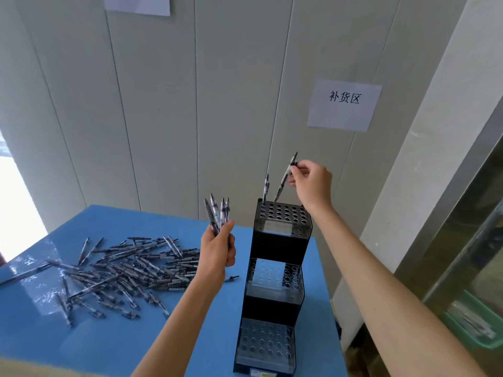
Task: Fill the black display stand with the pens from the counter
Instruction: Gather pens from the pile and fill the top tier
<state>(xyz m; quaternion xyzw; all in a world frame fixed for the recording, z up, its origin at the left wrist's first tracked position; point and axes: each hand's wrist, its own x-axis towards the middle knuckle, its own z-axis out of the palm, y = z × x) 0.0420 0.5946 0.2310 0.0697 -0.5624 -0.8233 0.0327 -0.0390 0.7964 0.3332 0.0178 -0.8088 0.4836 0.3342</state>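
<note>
A black three-tier display stand (275,246) with rows of holes stands on the blue counter (109,346). One pen (265,188) stands upright in the back left hole of the top tier. My right hand (313,180) pinches a second pen (285,177), tilted, its tip over the top tier's back row. My left hand (219,247) grips a bunch of several pens (217,213) upright, left of the stand. A large pile of loose pens (122,273) lies on the counter at the left.
A grey panelled wall rises right behind the counter, with a paper sign (344,104) on it. The counter's right edge runs just past the stand. A green crate (471,319) sits lower down at the far right.
</note>
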